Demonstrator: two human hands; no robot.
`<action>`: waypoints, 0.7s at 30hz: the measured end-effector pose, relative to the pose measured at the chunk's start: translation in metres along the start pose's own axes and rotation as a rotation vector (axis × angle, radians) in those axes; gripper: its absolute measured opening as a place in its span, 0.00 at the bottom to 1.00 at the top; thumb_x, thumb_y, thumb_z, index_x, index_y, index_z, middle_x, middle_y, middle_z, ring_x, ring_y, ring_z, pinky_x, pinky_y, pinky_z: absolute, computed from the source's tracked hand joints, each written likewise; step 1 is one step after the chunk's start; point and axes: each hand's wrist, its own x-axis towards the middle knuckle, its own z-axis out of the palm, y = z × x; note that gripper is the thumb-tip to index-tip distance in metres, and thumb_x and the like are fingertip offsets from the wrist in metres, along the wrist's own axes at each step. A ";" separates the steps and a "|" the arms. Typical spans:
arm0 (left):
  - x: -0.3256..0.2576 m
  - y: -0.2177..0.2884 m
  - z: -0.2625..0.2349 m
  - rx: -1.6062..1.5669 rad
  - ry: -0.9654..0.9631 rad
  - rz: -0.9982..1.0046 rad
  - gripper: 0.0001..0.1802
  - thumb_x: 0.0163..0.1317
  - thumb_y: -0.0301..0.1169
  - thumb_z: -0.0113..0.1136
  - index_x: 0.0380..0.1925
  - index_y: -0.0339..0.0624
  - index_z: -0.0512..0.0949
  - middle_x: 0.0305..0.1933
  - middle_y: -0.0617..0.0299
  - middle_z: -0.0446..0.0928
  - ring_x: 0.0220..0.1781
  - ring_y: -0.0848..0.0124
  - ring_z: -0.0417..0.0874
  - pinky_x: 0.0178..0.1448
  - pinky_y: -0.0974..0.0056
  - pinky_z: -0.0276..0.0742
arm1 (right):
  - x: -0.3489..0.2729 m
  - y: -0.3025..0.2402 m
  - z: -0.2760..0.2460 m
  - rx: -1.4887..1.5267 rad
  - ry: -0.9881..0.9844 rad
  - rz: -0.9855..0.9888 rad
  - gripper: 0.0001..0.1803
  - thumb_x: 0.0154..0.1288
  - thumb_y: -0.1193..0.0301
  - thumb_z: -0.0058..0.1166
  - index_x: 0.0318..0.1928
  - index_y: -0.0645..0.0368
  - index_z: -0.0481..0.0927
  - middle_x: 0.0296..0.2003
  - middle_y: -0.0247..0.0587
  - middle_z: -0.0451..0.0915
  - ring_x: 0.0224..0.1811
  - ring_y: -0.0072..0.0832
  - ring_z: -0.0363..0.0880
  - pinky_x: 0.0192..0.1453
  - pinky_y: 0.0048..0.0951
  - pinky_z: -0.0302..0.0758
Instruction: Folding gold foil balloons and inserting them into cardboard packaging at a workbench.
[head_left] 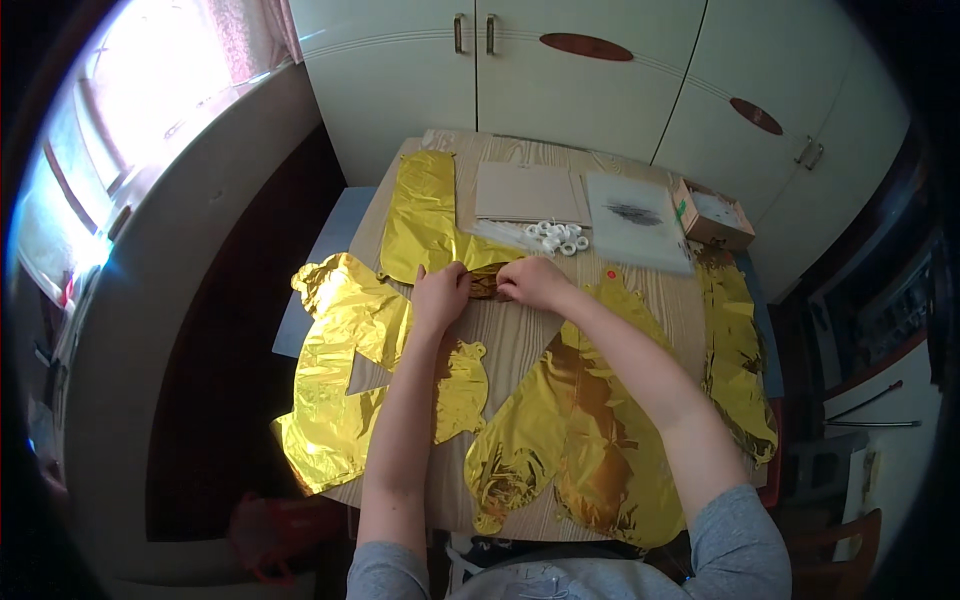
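Note:
Several flat gold foil balloons lie across a wooden table (520, 335). My left hand (441, 293) and my right hand (533, 281) meet at the table's middle, both pinching the lower end of the long gold foil balloon (422, 215) that stretches toward the far left corner. A crumpled gold balloon (345, 370) hangs over the left edge under my left forearm. Another gold balloon (570, 440) lies beneath my right forearm. A fourth gold balloon (735, 355) runs along the right edge.
Behind my hands sit a cluster of small white rings (560, 238), a tan card sheet (528, 192), a clear plastic bag (636, 220) and a small cardboard box (715, 213). White cupboards (560, 70) stand behind the table. A bright window (130, 110) is at left.

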 end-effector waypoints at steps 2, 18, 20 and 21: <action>0.001 0.000 0.000 -0.006 -0.007 -0.010 0.13 0.62 0.41 0.54 0.33 0.45 0.81 0.28 0.51 0.82 0.33 0.51 0.83 0.69 0.41 0.59 | 0.001 0.001 -0.004 0.139 0.002 0.100 0.09 0.59 0.63 0.57 0.35 0.54 0.83 0.33 0.42 0.83 0.37 0.38 0.82 0.44 0.38 0.77; -0.001 0.007 0.003 0.057 0.023 -0.035 0.09 0.60 0.38 0.55 0.32 0.48 0.81 0.25 0.52 0.81 0.30 0.52 0.83 0.68 0.38 0.58 | -0.003 -0.012 -0.001 -0.051 0.548 -0.152 0.07 0.55 0.72 0.56 0.35 0.56 0.76 0.32 0.42 0.79 0.40 0.41 0.79 0.45 0.41 0.75; 0.000 0.005 0.005 0.075 0.039 -0.037 0.09 0.62 0.38 0.54 0.32 0.48 0.81 0.26 0.51 0.81 0.30 0.52 0.83 0.68 0.39 0.59 | -0.009 -0.014 0.005 -0.200 0.561 -0.317 0.07 0.53 0.72 0.55 0.35 0.56 0.77 0.31 0.41 0.77 0.40 0.40 0.78 0.47 0.40 0.75; 0.000 0.007 0.006 0.081 0.046 -0.036 0.10 0.62 0.39 0.54 0.33 0.49 0.81 0.26 0.51 0.81 0.30 0.52 0.83 0.67 0.39 0.59 | -0.013 -0.015 0.011 -0.170 0.455 -0.351 0.07 0.53 0.72 0.54 0.35 0.55 0.77 0.31 0.41 0.76 0.40 0.39 0.77 0.47 0.40 0.74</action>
